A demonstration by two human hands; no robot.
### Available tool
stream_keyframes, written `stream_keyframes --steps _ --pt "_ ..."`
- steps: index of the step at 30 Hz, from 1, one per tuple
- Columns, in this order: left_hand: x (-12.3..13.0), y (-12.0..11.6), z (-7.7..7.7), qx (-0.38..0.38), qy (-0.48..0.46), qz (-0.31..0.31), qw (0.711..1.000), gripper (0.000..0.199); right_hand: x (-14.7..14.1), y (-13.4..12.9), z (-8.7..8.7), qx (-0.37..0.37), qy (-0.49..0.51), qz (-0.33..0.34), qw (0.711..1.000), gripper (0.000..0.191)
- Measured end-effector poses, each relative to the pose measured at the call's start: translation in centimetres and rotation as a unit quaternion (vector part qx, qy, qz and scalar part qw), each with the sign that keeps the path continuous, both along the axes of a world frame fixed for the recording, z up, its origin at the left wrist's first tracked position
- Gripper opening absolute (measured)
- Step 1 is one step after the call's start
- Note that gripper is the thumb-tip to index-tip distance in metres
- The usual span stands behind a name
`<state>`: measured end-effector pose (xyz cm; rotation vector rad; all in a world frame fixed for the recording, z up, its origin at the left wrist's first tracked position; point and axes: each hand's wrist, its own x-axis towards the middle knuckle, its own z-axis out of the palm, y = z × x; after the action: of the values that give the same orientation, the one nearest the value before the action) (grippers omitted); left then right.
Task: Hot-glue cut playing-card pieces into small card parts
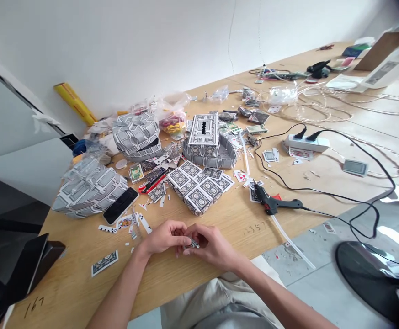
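Near the table's front edge, my left hand and my right hand meet around a small folded piece of playing card. Fingers and thumbs of both hands are closed on it, and they cover most of its shape. Just beyond them lies a flat box covered in dark-backed playing cards. A glue gun rests to the right, a white glue stick poking from its rear side. One loose playing card lies left of my left forearm.
Card-built baskets and a card box with a slot stand behind. A phone, a red-black utility knife and card scraps lie left. Black cords run from a power strip on the right.
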<state>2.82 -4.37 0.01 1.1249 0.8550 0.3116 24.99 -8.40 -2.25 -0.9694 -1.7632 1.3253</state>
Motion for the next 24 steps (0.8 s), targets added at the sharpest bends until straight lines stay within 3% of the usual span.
stream_keyframes --steps 14,24 --pt "-0.4 0.3 0.6 0.038 0.003 0.043 0.998 0.052 0.7 0.4 1.1 -0.053 0.046 -0.021 0.997 0.042" --pt "-0.6 0.1 0.1 0.047 -0.004 0.087 0.995 0.048 1.0 0.3 0.9 -0.07 0.078 -0.012 0.994 0.038"
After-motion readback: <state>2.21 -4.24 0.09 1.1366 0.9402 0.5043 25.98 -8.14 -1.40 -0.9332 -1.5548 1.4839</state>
